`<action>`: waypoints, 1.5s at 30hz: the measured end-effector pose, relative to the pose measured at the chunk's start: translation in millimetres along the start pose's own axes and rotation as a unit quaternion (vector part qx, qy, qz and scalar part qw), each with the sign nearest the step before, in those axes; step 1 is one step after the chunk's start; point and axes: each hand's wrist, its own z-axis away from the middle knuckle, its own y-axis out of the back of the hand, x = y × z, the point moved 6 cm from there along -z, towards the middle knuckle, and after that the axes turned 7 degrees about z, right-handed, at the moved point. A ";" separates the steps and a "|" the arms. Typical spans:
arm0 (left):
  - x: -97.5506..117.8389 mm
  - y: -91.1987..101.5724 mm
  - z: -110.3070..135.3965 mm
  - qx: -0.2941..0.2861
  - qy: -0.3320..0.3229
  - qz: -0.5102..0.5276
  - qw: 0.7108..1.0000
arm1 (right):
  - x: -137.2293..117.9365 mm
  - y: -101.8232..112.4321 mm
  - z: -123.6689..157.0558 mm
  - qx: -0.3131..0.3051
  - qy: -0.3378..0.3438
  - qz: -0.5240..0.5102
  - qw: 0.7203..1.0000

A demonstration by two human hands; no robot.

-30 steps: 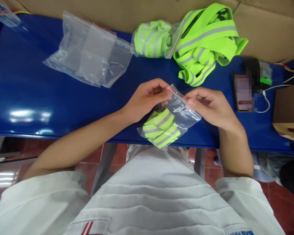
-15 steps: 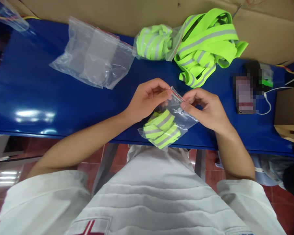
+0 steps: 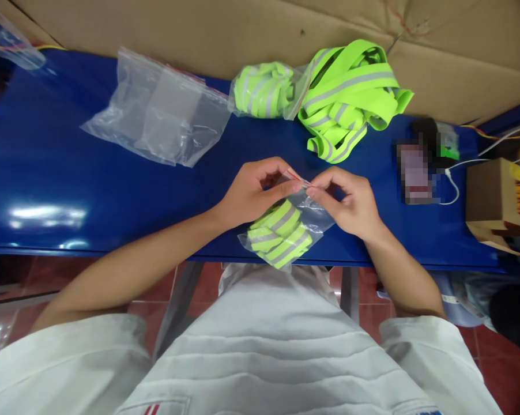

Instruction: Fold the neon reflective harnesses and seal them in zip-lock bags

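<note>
Both hands pinch the red-edged top of a clear zip bag (image 3: 318, 219) at the table's front edge. My left hand (image 3: 260, 187) is closed on the seal's left part, thumb on top. My right hand (image 3: 349, 199) grips the same seal just beside it, the thumbs almost meeting. Inside the bag lies a folded neon-yellow reflective strap (image 3: 281, 230) with grey stripes. Whether the seal is fully pressed together is too small to tell.
On the blue table (image 3: 91, 190) lie large clear bags (image 3: 169, 109), a bagged strap bundle (image 3: 262, 89) and a loose pile of neon straps (image 3: 350, 92). To the right are a blurred-out phone (image 3: 415, 173), a white cable (image 3: 456, 187) and a cardboard box (image 3: 487, 199).
My hands have come closer together along the bag's seal, the right one sliding left toward the left thumb. The whole view has shifted slightly.
</note>
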 end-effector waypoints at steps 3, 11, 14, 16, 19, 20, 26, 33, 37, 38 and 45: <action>0.1 3.3 1.5 0.019 0.001 -0.021 1.000 | -0.7 -2.2 -0.3 0.000 0.020 0.000 1.000; -3.2 3.4 -3.6 -0.004 0.032 0.004 0.999 | 7.9 -3.2 -0.7 0.019 0.024 -0.011 0.999; -5.3 0.3 -3.1 -0.025 0.043 -0.008 0.999 | 4.8 -2.2 -0.8 0.034 0.040 0.007 0.999; -4.9 0.9 -2.7 -0.018 0.031 -0.016 0.999 | 4.1 -2.5 -1.1 0.036 0.036 0.005 0.999; -5.0 3.7 -3.9 -0.009 0.022 -0.018 1.000 | 9.4 -4.2 -2.7 0.006 0.001 -0.033 0.999; -4.7 6.3 -5.0 0.002 0.018 -0.020 1.000 | 12.5 -3.9 -3.5 -0.006 -0.013 -0.043 0.999; -3.1 20.9 -14.5 0.040 0.001 -0.007 0.999 | 25.7 14.1 -8.1 0.036 -0.049 -0.026 0.998; -4.8 27.2 -17.9 0.048 0.012 0.025 0.998 | 34.5 16.6 -10.7 0.042 -0.099 -0.077 0.991; -7.7 30.6 -20.8 0.046 0.023 0.035 0.998 | 43.3 17.6 -11.3 0.035 -0.132 -0.114 0.984; -8.1 31.1 -21.4 0.047 0.024 0.036 0.998 | 44.4 17.4 -11.2 0.035 -0.138 -0.127 0.982; -11.5 32.7 -24.2 0.047 0.030 0.059 0.997 | 48.4 18.1 -9.0 0.066 -0.168 -0.150 0.972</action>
